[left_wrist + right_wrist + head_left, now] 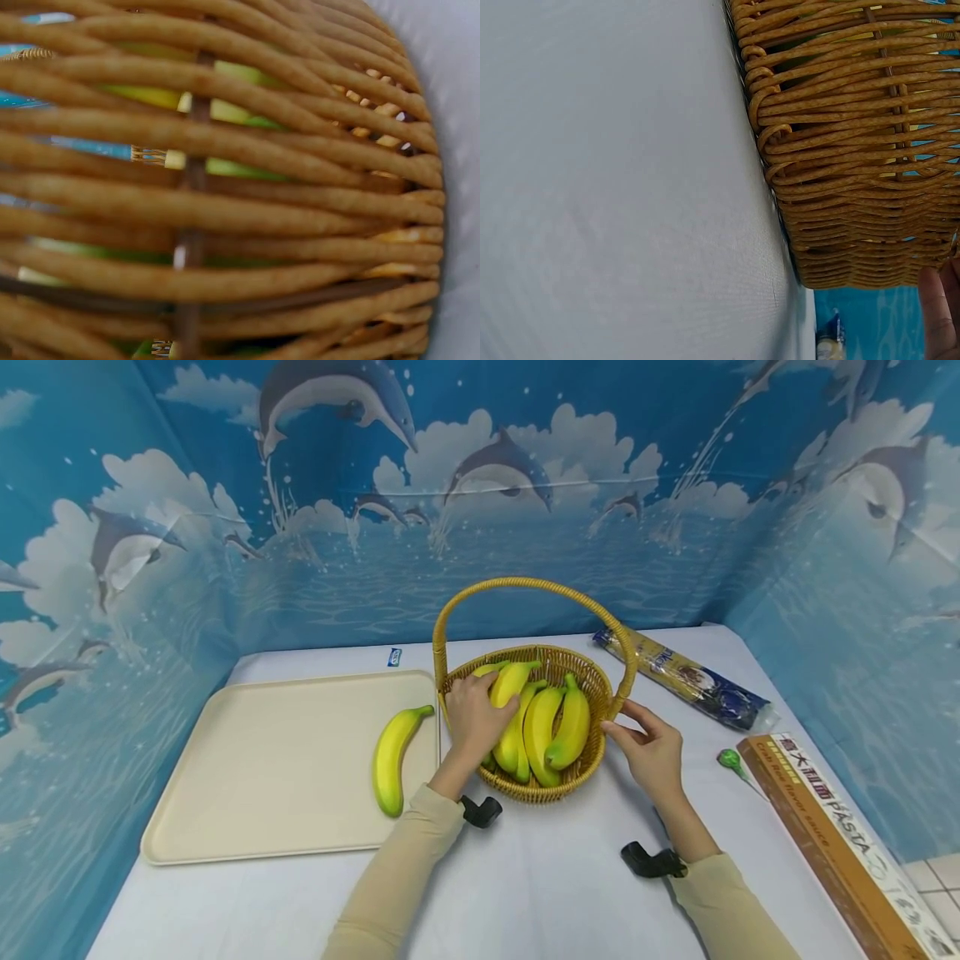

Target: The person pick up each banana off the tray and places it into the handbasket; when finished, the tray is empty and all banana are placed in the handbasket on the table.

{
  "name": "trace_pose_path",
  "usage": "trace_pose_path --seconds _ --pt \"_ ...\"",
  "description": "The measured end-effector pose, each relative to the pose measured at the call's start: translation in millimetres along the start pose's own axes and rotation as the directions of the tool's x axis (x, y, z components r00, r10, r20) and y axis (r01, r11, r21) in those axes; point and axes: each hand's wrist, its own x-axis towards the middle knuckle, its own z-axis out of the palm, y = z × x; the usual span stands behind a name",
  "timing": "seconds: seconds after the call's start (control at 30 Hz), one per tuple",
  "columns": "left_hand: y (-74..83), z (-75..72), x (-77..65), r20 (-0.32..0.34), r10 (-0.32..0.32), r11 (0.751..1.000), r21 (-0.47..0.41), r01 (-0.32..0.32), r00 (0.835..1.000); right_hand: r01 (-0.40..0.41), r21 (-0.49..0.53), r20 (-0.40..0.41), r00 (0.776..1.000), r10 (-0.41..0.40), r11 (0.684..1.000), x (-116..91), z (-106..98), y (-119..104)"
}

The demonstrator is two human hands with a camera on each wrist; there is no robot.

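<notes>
A wicker basket with a tall arched handle stands on the table, holding several yellow bananas with greenish ends. My left hand reaches over its left side and grips a banana there, thumb on one side and fingers on the other. At the basket's right side, my right hand pinches the rim near the foot of the handle; its fingers also show against the wicker in the right wrist view. Woven wicker fills the left wrist view and hides the left hand. One banana lies on the cream tray.
Behind the right hand lies a blue-and-gold pasta packet. A long brown-and-white pasta box and a green-wrapped lollipop sit at the right. A small blue packet lies behind the tray. Dolphin-print cloth walls the table.
</notes>
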Motion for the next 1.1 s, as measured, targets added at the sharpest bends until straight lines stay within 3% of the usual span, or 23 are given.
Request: trace_pose_path --seconds 0.5,0.83,0.97,1.1 --pt "0.9 3.2 -2.7 -0.016 0.001 0.999 0.037 -0.001 1.000 -0.010 0.007 0.002 1.000 0.010 1.000 0 1 2" --pt "2.5 1.1 -3.2 -0.039 0.034 0.998 0.051 -0.032 0.999 0.011 0.006 0.012 1.000 -0.011 1.000 -3 3 -26" --pt "8.2 -16.8 -11.5 -0.021 0.077 0.997 0.007 -0.077 0.997 0.005 0.000 0.014 1.000 -0.005 1.000 -4 3 -31" --pt "11.0 -54.6 -28.1 -0.005 0.081 0.988 -0.129 -0.081 0.997 0.011 0.013 0.014 1.000 -0.011 1.000 -3 2 -26"
